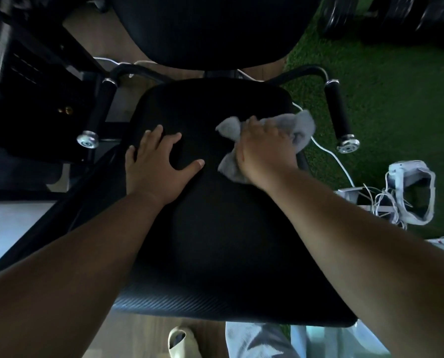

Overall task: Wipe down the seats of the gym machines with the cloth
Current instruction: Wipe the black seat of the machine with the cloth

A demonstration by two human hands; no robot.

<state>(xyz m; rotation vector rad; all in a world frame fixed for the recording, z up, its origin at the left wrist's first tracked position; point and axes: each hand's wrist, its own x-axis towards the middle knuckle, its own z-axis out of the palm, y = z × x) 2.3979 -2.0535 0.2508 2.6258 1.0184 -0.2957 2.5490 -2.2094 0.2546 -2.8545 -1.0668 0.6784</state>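
Black padded vinyl seat of a gym machine, wiping in progress; no wiped area can be told apart. Left hand, open and empty, lies flat on the seat's far left. Right hand presses the crumpled grey cloth, bunched under curled fingers, onto the seat's far right edge.

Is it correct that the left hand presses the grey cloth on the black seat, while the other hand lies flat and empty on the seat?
Not quite: the hands are swapped. The head view shows the right hand pressing the grey cloth on the black seat, while the left hand lies flat and empty on the seat.
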